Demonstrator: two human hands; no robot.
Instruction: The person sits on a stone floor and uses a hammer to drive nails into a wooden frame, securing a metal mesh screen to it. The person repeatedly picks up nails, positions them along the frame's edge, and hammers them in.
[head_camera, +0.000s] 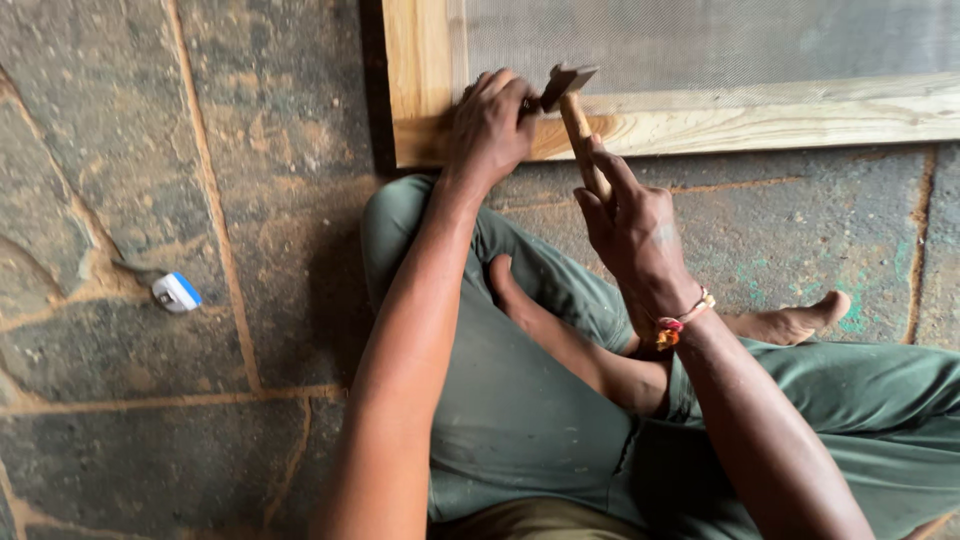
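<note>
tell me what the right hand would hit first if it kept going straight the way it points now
Probably the wooden frame. The right hand points up along the hammer toward the frame's lower rail, beside the left hand. Depth is hard to judge.

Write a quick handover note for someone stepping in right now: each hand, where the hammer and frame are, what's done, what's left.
Right hand: grips the wooden handle of the hammer, head raised just over the frame.
Left hand: fingers pressed on the wooden frame at its corner, beside the hammer head; any nail is hidden.
Frame lies on the stone floor, mesh inside it.
Small white-and-blue object lies left.
Done and left: fastening progress cannot be judged.
</note>
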